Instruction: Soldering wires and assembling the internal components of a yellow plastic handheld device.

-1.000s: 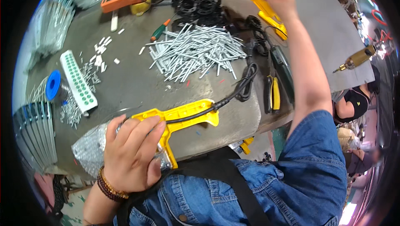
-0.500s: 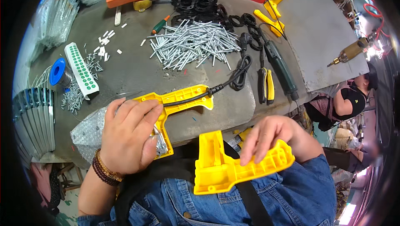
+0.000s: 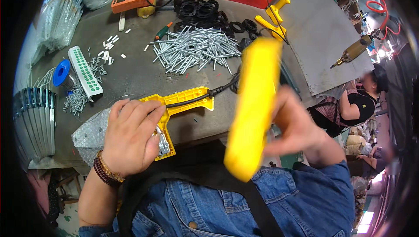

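My left hand point(image 3: 131, 136) curves over the left end of an open yellow tool housing half point(image 3: 192, 97), holding it at the table's near edge. A black power cord point(image 3: 224, 87) lies along its handle, and metal parts point(image 3: 163, 144) show in its body beside my thumb. The matching yellow housing half point(image 3: 253, 110) is in my right hand point(image 3: 297, 125), raised to the right of the first and apart from it. It stands tilted nearly on end, smeared by motion, with its inside hidden. Bubble wrap point(image 3: 90, 135) lies left of my left hand.
Long metal screws point(image 3: 194, 49) lie heaped mid-table, with black rings point(image 3: 196, 12) behind. At left are a solder spool point(image 3: 63, 74), a green-dotted strip point(image 3: 86, 73) and small screws point(image 3: 76, 101). A power screwdriver point(image 3: 353, 50) hangs at right; a person point(image 3: 360, 106) is beyond.
My right hand has lifted its housing half up and turned it from lying open-side up to nearly on end. My left hand stays on the other half.
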